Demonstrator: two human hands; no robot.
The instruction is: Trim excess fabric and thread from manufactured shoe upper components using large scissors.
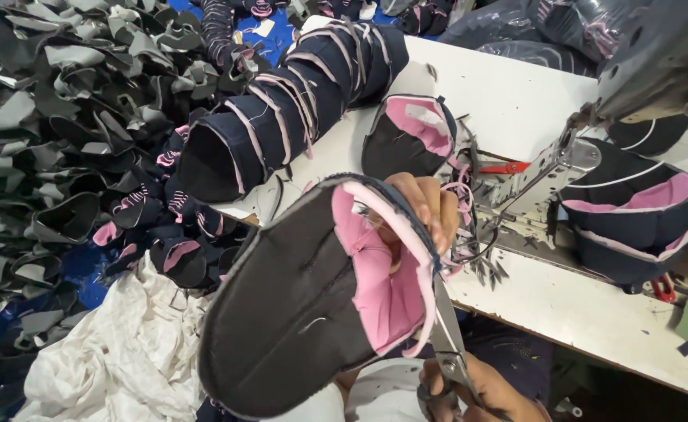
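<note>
Scissors (447, 328) in my closed right hand (469, 391) point up along the pink-lined shoe upper (312, 305) gripped by my left hand (426, 207).

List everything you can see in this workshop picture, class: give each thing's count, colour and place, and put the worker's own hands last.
shoe upper: one, dark with pink lining, held up at centre.
scissors: one, metal, at the upper's right edge.
nested stack of uppers: one, navy and pink, on the table.
sewing machine: one, dark, upper right.
table: one, white.
loose cut pieces: many, grey and black, piled left.
white cloth: one, lower left.
left hand: gripping the upper's rim.
right hand: working the scissors.
</note>
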